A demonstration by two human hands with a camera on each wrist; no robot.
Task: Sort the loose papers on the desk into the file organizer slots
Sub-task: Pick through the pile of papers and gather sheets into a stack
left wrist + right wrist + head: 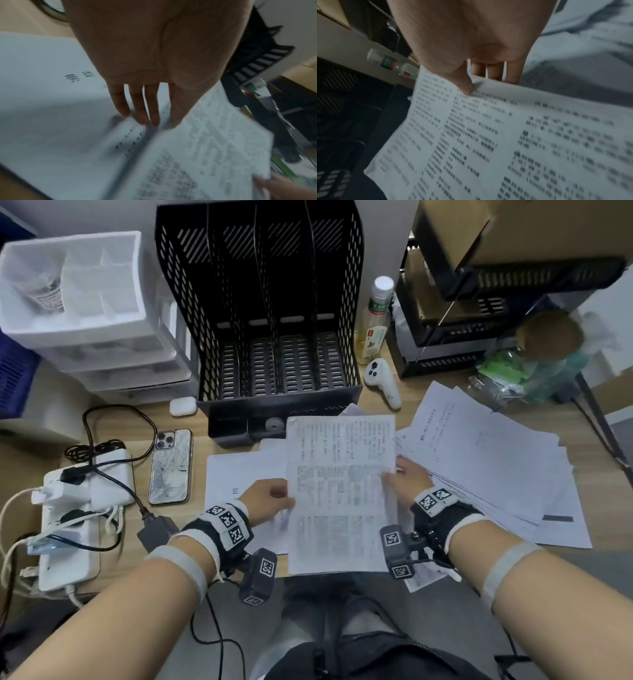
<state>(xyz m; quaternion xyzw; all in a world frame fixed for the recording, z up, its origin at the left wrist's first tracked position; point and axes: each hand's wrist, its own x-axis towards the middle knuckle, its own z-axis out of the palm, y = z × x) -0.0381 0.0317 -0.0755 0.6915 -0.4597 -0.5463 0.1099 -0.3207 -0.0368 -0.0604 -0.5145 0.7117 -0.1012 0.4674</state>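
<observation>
A printed sheet [339,491] is held up over the desk's front edge by both hands. My left hand [281,499] pinches its left edge, thumb on top and fingers [137,108] underneath. My right hand [394,474] pinches the right edge the same way, with the thumb [465,86] on the print. The black mesh file organizer [178,285] stands just beyond, its several upright slots showing no paper. A fanned pile of loose papers [496,467] lies to the right. More sheets [236,474] lie under the held one.
Left of the papers lie a phone [170,467], a power strip with cables [68,525] and an earbuds case [183,406]. A white drawer unit [85,302] stands back left. A bottle [376,320], a white controller [382,381], stacked black trays [479,302] and bagged items [524,368] crowd the right.
</observation>
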